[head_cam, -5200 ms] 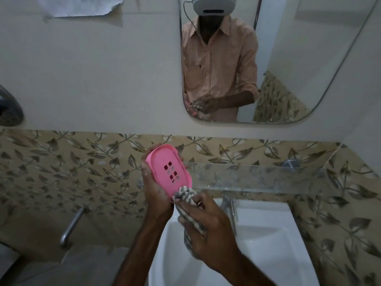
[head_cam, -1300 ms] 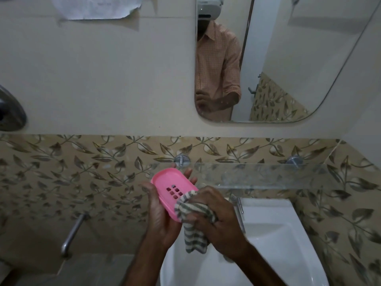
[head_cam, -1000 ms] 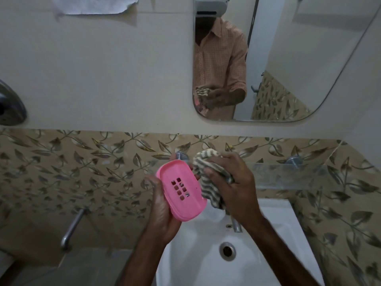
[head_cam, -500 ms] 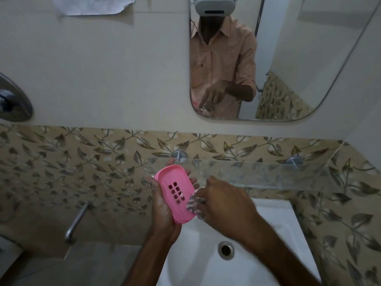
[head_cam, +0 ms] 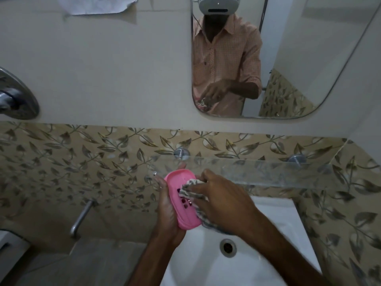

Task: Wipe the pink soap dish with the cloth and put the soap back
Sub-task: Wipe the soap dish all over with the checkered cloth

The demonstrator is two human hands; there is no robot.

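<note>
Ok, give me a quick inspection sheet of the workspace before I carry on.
Surface: white sink with drain, below the hands.
Job's things: pink soap dish held tilted over the sink; striped cloth pressed into it; soap not in view.
Clutter: nothing seen.
Grippers: left hand grips the dish; right hand holds the cloth.
Cables: nothing seen.
Surroundings: glass shelf, mirror, wall tap at left.

Glass shelf (head_cam: pixel 257 170) runs along the leaf-pattern tile wall (head_cam: pixel 82 162), fixed w/ round metal studs: left mount (head_cam: pixel 181 153) at its end, right mount (head_cam: pixel 296 157) further along. Just below, a white basin (head_cam: pixel 278 223), its drain hole (head_cam: pixel 227 247) approx. mid-bowl.
</note>
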